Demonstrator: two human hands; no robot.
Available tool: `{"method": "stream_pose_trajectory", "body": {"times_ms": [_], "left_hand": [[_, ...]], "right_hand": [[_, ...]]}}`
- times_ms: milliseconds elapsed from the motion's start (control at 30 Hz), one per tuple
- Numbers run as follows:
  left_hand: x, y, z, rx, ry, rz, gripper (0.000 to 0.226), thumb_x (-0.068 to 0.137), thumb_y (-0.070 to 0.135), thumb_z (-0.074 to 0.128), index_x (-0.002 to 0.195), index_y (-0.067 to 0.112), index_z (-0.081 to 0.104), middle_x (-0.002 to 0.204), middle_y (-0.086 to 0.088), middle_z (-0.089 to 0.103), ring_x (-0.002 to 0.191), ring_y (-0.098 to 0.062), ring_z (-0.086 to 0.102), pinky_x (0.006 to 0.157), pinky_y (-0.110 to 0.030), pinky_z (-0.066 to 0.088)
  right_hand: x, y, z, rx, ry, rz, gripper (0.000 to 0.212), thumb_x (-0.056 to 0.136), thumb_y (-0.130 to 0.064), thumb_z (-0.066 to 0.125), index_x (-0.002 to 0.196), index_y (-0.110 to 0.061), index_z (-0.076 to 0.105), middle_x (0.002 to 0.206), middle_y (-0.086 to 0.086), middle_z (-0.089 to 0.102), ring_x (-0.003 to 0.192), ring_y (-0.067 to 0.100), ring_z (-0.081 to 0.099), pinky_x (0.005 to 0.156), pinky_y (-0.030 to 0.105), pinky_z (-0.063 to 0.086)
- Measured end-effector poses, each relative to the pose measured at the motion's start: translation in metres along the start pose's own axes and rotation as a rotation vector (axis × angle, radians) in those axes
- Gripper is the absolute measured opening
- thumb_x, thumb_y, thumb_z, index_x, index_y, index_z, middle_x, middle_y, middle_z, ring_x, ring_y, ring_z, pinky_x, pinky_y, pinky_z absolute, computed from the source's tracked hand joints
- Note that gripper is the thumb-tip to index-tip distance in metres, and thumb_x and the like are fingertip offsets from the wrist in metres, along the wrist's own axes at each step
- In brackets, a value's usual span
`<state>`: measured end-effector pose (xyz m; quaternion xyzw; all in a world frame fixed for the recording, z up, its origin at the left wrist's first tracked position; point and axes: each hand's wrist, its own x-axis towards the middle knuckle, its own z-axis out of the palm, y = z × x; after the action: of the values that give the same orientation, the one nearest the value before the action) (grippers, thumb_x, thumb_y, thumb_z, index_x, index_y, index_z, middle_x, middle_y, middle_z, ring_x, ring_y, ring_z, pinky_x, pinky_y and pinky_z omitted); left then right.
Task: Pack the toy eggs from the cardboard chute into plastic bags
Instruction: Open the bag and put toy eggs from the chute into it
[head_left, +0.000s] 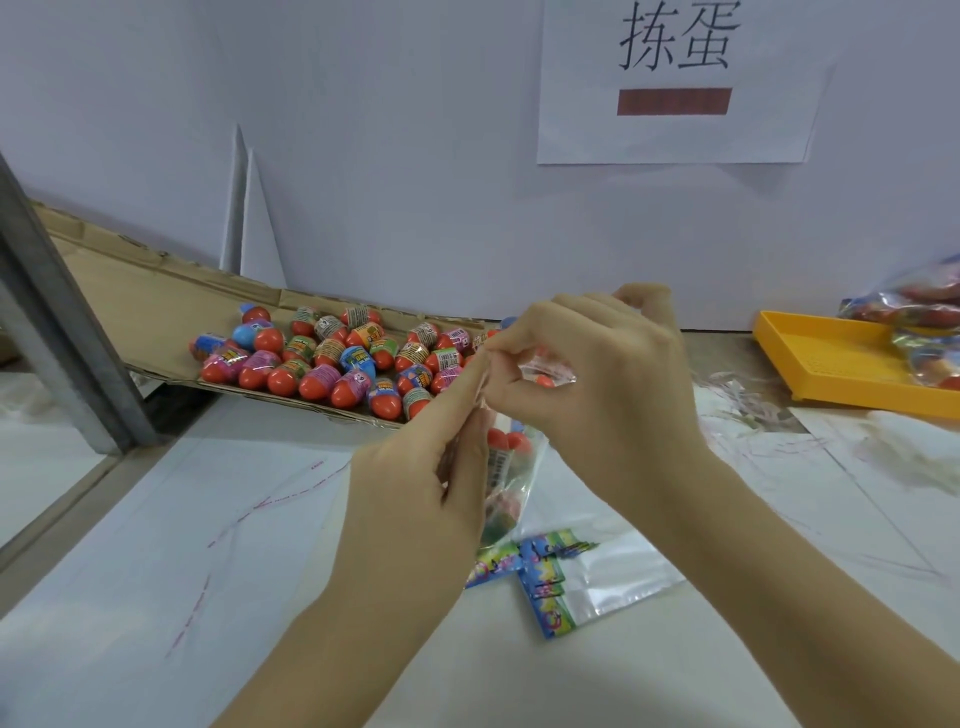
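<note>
The fingers (470, 400) of the left hand (415, 488) are curling in and pinching the top edge of a clear plastic bag (511, 483), and right beside them the right hand (597, 374) is pinching the same edge between thumb and forefinger, with its other fingers bending loosely above. The two hands are touching at the pinch and are holding the bag up off the tabletop (208, 519), so that it is hanging between the wrists. Several toy eggs (511, 441) with orange ends are sitting inside it; how many I cannot tell.

Below the bag, a small fan of empty bags (587, 577) with bright printed headers is lying flat on the tabletop. Behind the hands, the cardboard chute (156, 301) is sloping down from the left, and a heap of loose eggs (332, 358) is resting at its lower end. Far right, a yellow tray (831, 364) is holding filled bags (914, 312). A paper sign (675, 140) is hanging on the wall (389, 130) above.
</note>
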<state>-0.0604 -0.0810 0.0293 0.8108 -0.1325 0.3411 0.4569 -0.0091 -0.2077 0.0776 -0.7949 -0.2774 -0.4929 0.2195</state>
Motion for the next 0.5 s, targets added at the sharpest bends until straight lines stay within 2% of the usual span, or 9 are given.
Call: {"method": "stream_pose_trajectory", "body": {"times_ms": [67,133,200,267,367,433,500], "left_hand": [[-0.001,0.001,0.0,-0.022,0.012,0.009,0.044,0.095,0.019,0.05,0.129,0.047,0.048,0.069,0.009,0.067,0.056,-0.012,0.06,0.054,-0.029,0.055],[-0.001,0.002,0.001,-0.115,0.01,-0.069,0.044,0.097,0.014,0.056,0.124,0.049,0.055,0.081,0.016,0.072,0.067,-0.011,0.066,0.063,-0.033,0.06],[0.002,0.002,0.001,-0.272,0.015,-0.176,0.045,0.093,0.007,0.059,0.12,0.043,0.059,0.1,0.028,0.071,0.093,-0.003,0.069,0.077,-0.024,0.059],[0.008,-0.002,-0.001,-0.434,0.002,-0.297,0.041,0.088,0.007,0.062,0.116,0.037,0.062,0.106,0.025,0.07,0.102,0.003,0.066,0.084,-0.019,0.055],[0.016,-0.011,-0.004,-0.605,-0.012,-0.457,0.036,0.074,0.021,0.062,0.108,0.03,0.069,0.101,0.011,0.075,0.097,-0.006,0.07,0.078,-0.025,0.059],[0.02,-0.016,-0.005,-0.712,0.02,-0.532,0.032,0.071,0.02,0.061,0.099,0.028,0.073,0.098,0.004,0.076,0.09,-0.01,0.072,0.064,-0.022,0.059],[0.022,-0.026,-0.005,-0.734,0.044,-0.555,0.024,0.074,0.019,0.064,0.092,0.028,0.077,0.097,0.0,0.076,0.086,-0.012,0.073,0.061,-0.023,0.058]], "right_hand": [[0.003,0.007,-0.003,0.009,-0.031,0.095,0.01,0.075,-0.02,0.066,0.067,-0.015,0.068,0.062,-0.008,0.063,0.056,0.016,0.058,0.079,0.04,0.039],[0.008,0.022,-0.011,0.1,-0.098,0.228,0.005,0.077,-0.018,0.068,0.072,-0.016,0.069,0.063,-0.015,0.059,0.057,0.012,0.057,0.075,0.038,0.045],[0.014,0.04,-0.02,0.226,-0.201,0.378,0.006,0.079,-0.017,0.07,0.074,-0.021,0.07,0.06,-0.02,0.059,0.055,0.005,0.056,0.063,0.023,0.048],[0.016,0.054,-0.023,0.297,-0.257,0.465,0.013,0.077,-0.015,0.07,0.069,-0.026,0.068,0.055,-0.021,0.061,0.052,0.0,0.054,0.051,0.01,0.041],[0.015,0.071,-0.021,0.278,-0.272,0.528,0.015,0.076,-0.016,0.068,0.067,-0.029,0.067,0.063,-0.02,0.064,0.051,0.001,0.054,0.05,0.013,0.042],[0.013,0.085,-0.021,0.141,-0.223,0.528,0.014,0.077,-0.022,0.066,0.067,-0.031,0.064,0.058,-0.019,0.062,0.052,0.004,0.055,0.054,0.019,0.045],[0.01,0.101,-0.024,0.024,-0.187,0.535,0.012,0.078,-0.024,0.066,0.069,-0.032,0.064,0.058,-0.021,0.059,0.055,0.003,0.057,0.06,0.023,0.046]]}}
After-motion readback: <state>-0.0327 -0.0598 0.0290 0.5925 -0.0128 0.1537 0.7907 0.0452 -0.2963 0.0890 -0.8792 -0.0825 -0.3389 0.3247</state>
